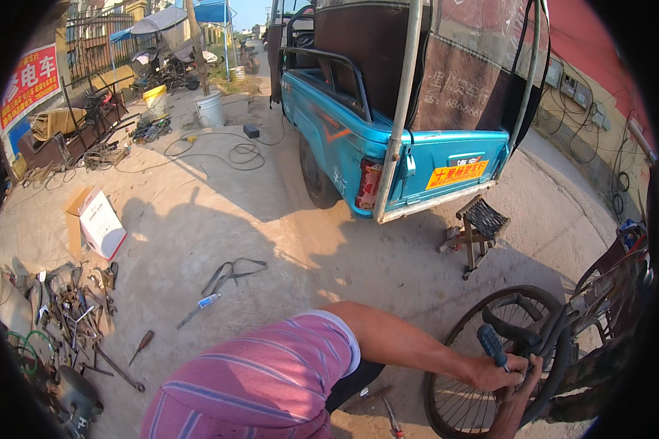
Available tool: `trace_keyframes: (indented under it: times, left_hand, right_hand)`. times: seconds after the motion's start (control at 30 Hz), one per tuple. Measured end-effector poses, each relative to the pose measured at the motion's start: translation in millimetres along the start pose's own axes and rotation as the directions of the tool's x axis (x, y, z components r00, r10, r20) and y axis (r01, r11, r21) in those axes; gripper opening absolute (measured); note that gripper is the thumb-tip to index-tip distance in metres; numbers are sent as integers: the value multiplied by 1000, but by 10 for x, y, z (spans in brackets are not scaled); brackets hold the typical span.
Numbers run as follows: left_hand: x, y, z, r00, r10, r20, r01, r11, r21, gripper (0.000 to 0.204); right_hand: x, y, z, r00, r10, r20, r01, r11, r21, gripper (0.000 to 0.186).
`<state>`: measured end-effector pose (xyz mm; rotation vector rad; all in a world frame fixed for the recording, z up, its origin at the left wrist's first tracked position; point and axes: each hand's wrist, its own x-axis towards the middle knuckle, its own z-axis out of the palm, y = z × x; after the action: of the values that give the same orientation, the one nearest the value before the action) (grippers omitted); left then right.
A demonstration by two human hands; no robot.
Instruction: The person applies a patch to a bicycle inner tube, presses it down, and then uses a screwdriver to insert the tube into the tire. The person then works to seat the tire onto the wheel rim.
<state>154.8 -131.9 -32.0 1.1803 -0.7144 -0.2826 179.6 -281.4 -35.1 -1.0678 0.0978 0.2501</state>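
At the lower right stands a spoked bicycle wheel (438, 390) with a black tyre, and a black rubber inner tube (516, 333) bulges loose across its upper part. My left hand (496, 372), reaching over from the striped pink sleeve, is closed around a screwdriver (492, 344) whose blue handle sticks up above the fingers. Right beside it, my right hand (527, 382) is closed against the black rubber at the wheel's edge. The screwdriver's tip is hidden by the hands. Another tool with a red end (394, 418) lies on the ground by my leg.
A blue cargo tricycle (417, 172) stands ahead, a folding stool (480, 223) behind it. Scattered tools (73, 314) and a loose screwdriver (142, 345) lie at left. A white box (101, 223), a black strap (231, 272) and a tube of glue (206, 301) rest on the concrete.
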Motion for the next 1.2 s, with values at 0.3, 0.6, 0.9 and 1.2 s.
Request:
trace_keyframes:
  times: [0.3,0.6,0.9,1.2]
  left_hand:
    - [-18,214,-103,998,55,-7,-55,998,14,19]
    - [189,83,-851,909,-106,-402,-5,964,-265,41]
    - [219,-325,-1407,776,-391,-496,364,919,-154,66]
    - [332,-141,-1368,853,-233,-466,150,966,-210,59]
  right_hand:
    - [195,-60,-234,996,-66,60,64,997,36,48]
    - [395,-208,-574,972,-157,172,95,941,323,47]
    - [372,-235,-526,850,-141,508,-38,945,325,46]
    - [251,-305,-412,968,-156,195,107,964,243,64]
